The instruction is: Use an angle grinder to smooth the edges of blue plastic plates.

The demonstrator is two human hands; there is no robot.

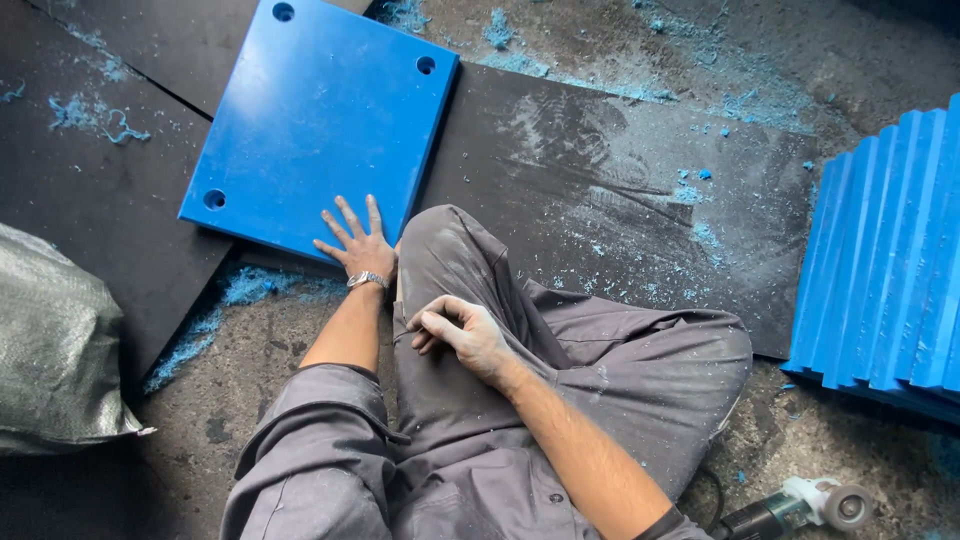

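Left hand (358, 240) lay spread flat on the blue plate's (315, 125) near edge, likely pinning it on the black mat (620, 200). Right hand (460, 335) rested loosely curled on the knee, empty. Grinder (800, 508) sat near right.

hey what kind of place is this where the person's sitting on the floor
Probably a plastics fabrication workshop. A drilled blue plastic slab lies under the left hand, more blue slabs stand stacked at right, blue shavings litter the floor, and a power tool lies nearby.
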